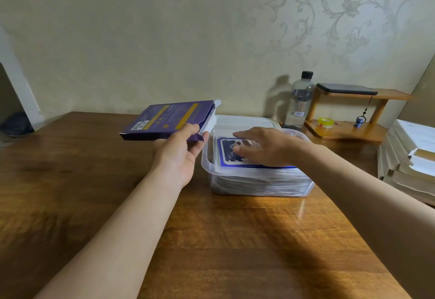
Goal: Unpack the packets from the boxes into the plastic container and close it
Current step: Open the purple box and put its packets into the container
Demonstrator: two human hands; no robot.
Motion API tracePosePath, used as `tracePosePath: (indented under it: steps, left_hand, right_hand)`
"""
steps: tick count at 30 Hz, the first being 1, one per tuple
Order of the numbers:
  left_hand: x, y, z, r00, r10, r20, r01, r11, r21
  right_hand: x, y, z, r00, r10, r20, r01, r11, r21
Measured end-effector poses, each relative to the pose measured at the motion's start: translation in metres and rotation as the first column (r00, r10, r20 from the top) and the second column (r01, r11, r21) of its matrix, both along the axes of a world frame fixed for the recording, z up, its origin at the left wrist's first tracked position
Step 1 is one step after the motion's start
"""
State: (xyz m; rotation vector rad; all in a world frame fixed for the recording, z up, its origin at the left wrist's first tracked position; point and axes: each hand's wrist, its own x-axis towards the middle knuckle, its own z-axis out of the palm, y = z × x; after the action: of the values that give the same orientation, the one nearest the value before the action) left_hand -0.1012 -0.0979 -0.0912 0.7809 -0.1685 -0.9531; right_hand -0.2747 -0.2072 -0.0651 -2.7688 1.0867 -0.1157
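A clear plastic container (256, 187) stands on the wooden table, filled with a stack of flat packets. The top packet (227, 151) is white with a dark blue print. My right hand (266, 147) lies flat on that packet, fingers straight, pressing down inside the container. My left hand (181, 150) grips a flat purple box (164, 118) by its open right end, holding it level above the table just left of the container. The box's white end flap hangs open. The container's lid (247, 121) lies behind the container.
A water bottle (299, 101) stands behind the container. A small wooden shelf (348, 115) at the back right holds a dark flat case, a tape roll and a small hanging charm. A pile of books (409, 157) sits at the right edge.
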Motion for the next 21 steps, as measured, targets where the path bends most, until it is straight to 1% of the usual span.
tracePosePath:
  steps: [2,4,10,15,21]
  left_hand:
    - [-0.001,0.000,0.000,1.000,-0.014,0.011,0.014,1.000,-0.002]
    - [-0.001,0.000,0.000,1.000,-0.021,0.017,0.020,1.000,0.003]
    - [0.000,-0.001,-0.002,0.999,-0.025,0.023,0.025,1.000,0.000]
    - [0.000,-0.001,-0.001,1.000,-0.022,0.017,0.022,1.000,0.000]
    - [-0.001,0.000,0.000,0.999,-0.024,0.021,0.024,1.000,0.003]
  right_hand:
    - [0.002,-0.004,-0.004,0.998,0.045,-0.037,-0.044,0.999,0.016]
    - [0.002,-0.007,-0.009,0.998,0.054,-0.036,-0.053,0.998,0.019]
    - [0.002,-0.008,-0.011,0.999,-0.016,-0.047,0.015,1.000,-0.017]
    - [0.004,-0.015,-0.017,0.996,-0.019,-0.089,0.017,1.000,-0.026]
    - [0.004,-0.016,-0.018,0.996,-0.028,-0.086,0.025,0.999,-0.039]
